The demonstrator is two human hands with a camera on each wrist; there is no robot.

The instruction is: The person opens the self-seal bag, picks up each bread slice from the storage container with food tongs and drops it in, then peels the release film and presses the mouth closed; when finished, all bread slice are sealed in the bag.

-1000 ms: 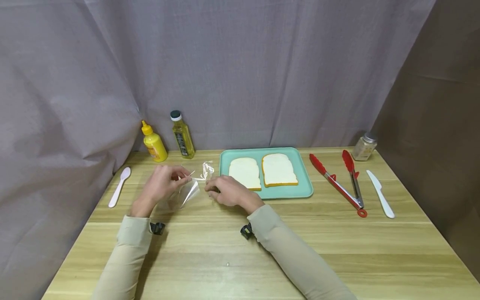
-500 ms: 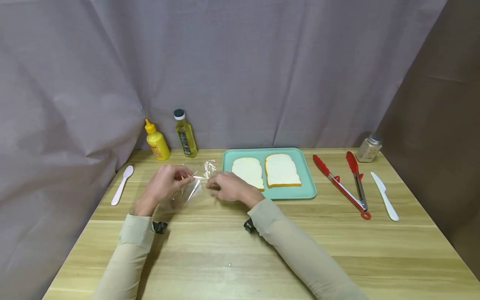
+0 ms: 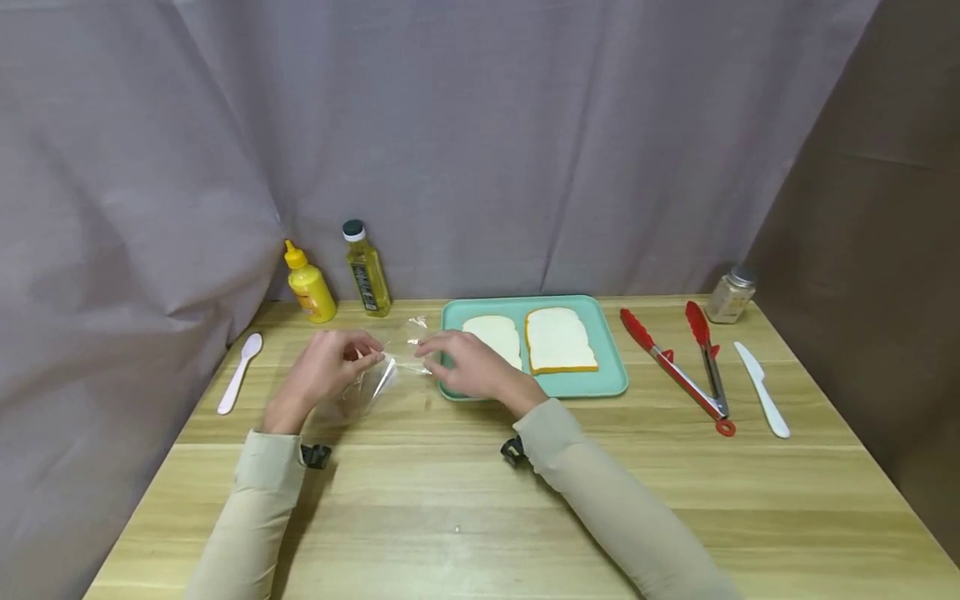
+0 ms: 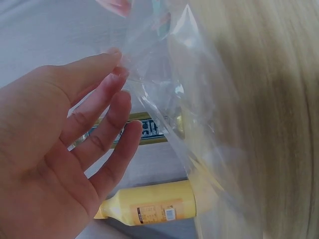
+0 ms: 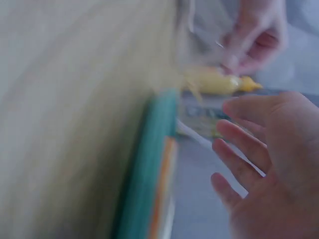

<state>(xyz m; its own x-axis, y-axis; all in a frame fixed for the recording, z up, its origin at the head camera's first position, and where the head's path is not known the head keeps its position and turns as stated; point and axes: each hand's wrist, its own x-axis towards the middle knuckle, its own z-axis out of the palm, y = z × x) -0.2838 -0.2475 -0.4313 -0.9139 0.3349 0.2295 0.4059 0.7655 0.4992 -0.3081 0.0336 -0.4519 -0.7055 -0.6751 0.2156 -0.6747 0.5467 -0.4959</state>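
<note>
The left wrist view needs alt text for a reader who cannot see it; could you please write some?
A left hand pinches clear plastic. Beyond are a yellow bottle and a partly hidden labelled bottle; a wooden tabletop fills the right side.

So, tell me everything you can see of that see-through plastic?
The plastic is thin, clear and glossy, creased, with bright glints; whether sheet or bag, I can't tell. It spreads over the wooden table, left of the green tray in the head view. The left hand pinches it; the right hand is near its other side, contact unclear.
</note>
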